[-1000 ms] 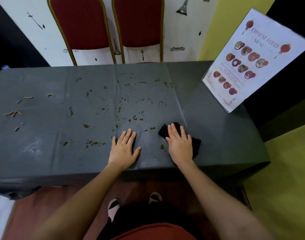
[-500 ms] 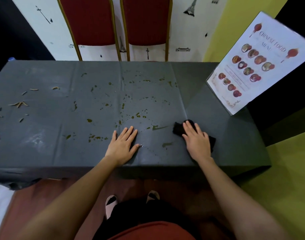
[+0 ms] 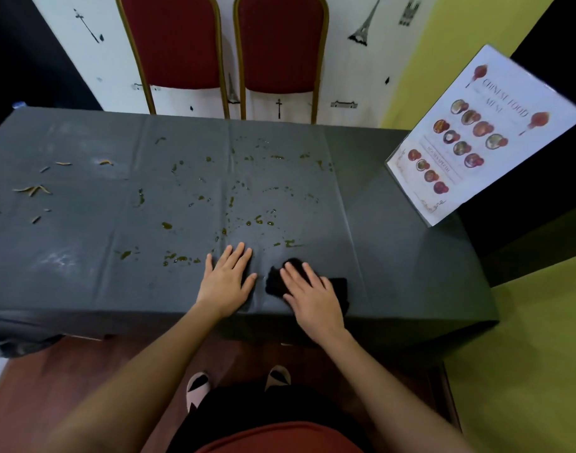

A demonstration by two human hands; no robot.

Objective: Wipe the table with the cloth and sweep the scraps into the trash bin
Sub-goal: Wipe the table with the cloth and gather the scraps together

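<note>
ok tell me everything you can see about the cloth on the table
The cloth is small, black and looks soft, like a rumpled rag lying flat rather than folded. It sits on the dark grey table cover near the front edge, right of centre. The right hand lies palm down across its middle, fingers spread, hiding much of it; dark edges stick out on both sides. The left hand rests flat just beside it, not touching.

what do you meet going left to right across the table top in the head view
Dry scraps → greenish smears → left hand, flat on the table → black cloth under the right hand → standing menu card at the right end.
</note>
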